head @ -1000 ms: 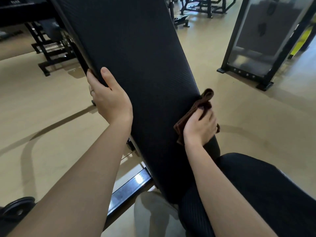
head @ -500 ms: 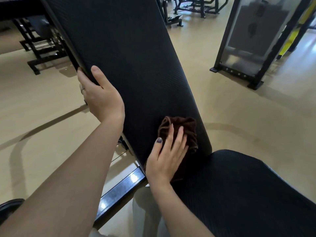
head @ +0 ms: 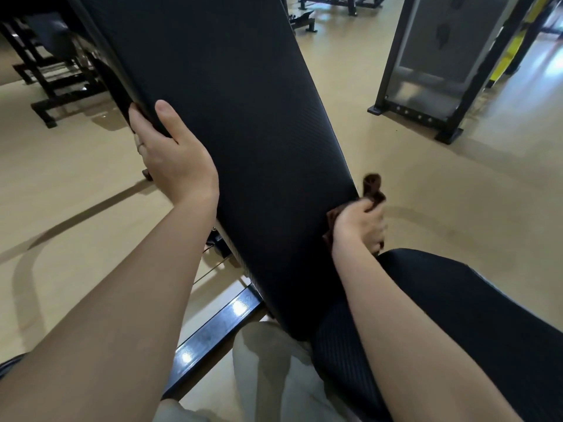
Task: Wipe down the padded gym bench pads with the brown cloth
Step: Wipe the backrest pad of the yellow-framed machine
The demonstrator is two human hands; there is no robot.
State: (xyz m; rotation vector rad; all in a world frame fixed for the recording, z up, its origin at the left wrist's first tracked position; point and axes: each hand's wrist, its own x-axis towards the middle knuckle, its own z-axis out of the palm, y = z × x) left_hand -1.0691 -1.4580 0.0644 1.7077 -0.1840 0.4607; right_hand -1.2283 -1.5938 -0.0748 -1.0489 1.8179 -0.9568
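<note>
And the brown cloth (head: 372, 190) is back out at the right rim of the back pad (head: 231, 141): half a second ago the right hand (head: 359, 226) had it spread flat on the pad's lower face, and now it is bunched up at the 3 o'clock edge, much as it was a second back. The right hand grips the cloth, fingers curled round it, a tuft of brown poking out above the knuckles toward 12 o'clock and a bit more showing at the heel of the hand. The cloth sits pressed against the pad's side edge, just above the gap where the back pad meets the seat pad (head: 457, 315). How far the fingers wrap behind the edge is hidden.

Over at 9 o'clock, the left hand (head: 170, 156) has not budged; it clasps the pad's opposite rim, thumb laid on the front face, fingers curled round the back. A ring shows on one finger.

The inclined back pad runs up toward 12 o'clock, black and finely ribbed. The seat pad fills the 4 to 5 o'clock corner. Beneath them, a glossy black frame rail (head: 219, 330) angles down to 7 o'clock. On the beige floor (head: 76, 193), a black rack (head: 54, 83) stands at 10 o'clock and a black-framed machine (head: 432, 71) with a grey panel at 1 to 2 o'clock.
</note>
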